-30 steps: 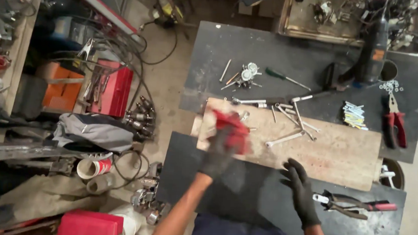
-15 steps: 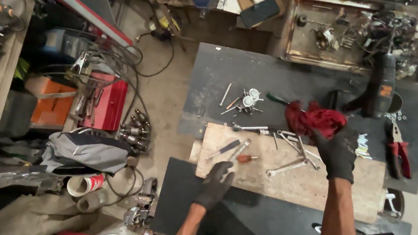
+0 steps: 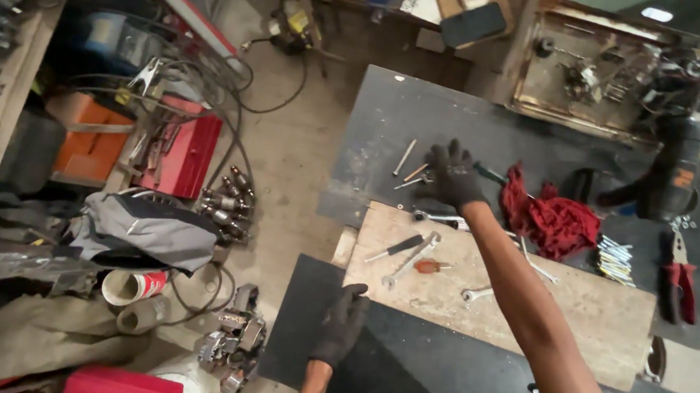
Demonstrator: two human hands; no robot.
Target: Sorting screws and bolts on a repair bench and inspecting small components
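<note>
Red rag [image 3: 558, 219] released; right hand [image 3: 452, 177] spread

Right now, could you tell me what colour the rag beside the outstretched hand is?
The rag is red, in the head view.

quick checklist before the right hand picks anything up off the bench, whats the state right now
1. Right hand free to grasp: ok, spread, nothing in it.
2. Small tools under it on the dark bench top reachable: ok, fingers are over them.
3. Red rag out of the way: ok, lies to the side, apart from the hand.
4. Left hand clear: ok, flat on the near dark sheet, holding nothing.
5. Which tool the fingers touch: cannot tell.
</note>
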